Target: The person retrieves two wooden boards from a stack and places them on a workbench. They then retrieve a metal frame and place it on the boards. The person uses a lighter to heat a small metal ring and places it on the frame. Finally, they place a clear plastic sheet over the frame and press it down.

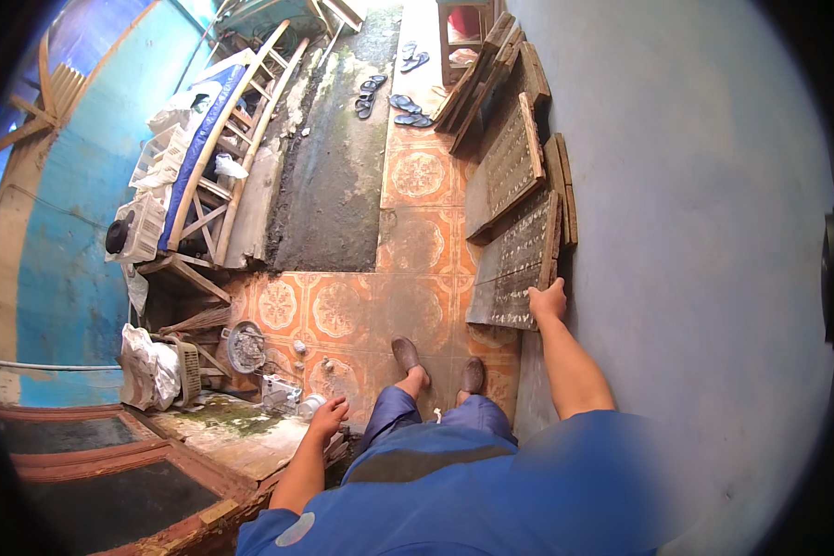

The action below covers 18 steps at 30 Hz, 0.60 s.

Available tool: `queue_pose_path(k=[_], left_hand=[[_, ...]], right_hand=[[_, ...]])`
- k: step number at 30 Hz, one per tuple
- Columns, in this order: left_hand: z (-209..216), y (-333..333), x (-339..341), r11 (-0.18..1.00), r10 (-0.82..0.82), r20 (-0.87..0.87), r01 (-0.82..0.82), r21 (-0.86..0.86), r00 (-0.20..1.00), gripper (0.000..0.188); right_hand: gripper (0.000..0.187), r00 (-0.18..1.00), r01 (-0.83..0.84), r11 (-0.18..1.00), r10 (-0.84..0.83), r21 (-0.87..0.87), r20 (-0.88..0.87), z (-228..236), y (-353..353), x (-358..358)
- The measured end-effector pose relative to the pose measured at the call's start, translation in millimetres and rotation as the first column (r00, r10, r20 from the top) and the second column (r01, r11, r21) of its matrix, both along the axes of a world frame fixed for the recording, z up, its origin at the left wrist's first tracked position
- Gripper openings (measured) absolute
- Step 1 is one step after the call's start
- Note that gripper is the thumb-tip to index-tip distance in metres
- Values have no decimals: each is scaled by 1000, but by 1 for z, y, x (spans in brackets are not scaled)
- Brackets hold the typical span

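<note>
My right hand [549, 300] is closed on the near corner of a weathered wooden board [519, 269], which leans by the grey wall on the right. Rows of small whitish bits cover that board's face. Just beyond it leans a similar wooden board [507, 171] with the same rows, and more planks stand behind and farther along. My left hand [329, 419] hangs low on the left with nothing in it, its fingers loosely apart. The nearest thing to it is a small pale container [311, 406] on the ground.
Patterned orange tiles [417, 246] meet a dark concrete strip [334, 176]. Several sandals [410, 111] lie ahead. On the left are a bamboo ladder-like frame [236, 139], white crates [139, 227], a round pan [246, 347] and a basket with white bags [187, 371]. A brown-framed window [74, 463] sits lower left.
</note>
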<state>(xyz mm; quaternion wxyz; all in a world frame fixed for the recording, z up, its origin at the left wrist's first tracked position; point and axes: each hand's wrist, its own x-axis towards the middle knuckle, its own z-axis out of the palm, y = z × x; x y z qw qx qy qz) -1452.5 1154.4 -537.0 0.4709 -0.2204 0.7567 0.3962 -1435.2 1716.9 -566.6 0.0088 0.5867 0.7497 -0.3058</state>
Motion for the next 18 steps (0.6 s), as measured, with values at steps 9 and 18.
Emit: queue_pose_path(k=[9,18], left_hand=[[-50,5,-91,980,-151,-101,163,115,983,57],[46,87,-194,770,-488,-771,619,-158,410,82]], right_hand=[[55,996,-84,983,86,163,-2,26,-62,15],[43,794,-606,775,604,179,76,119,-151,-28]])
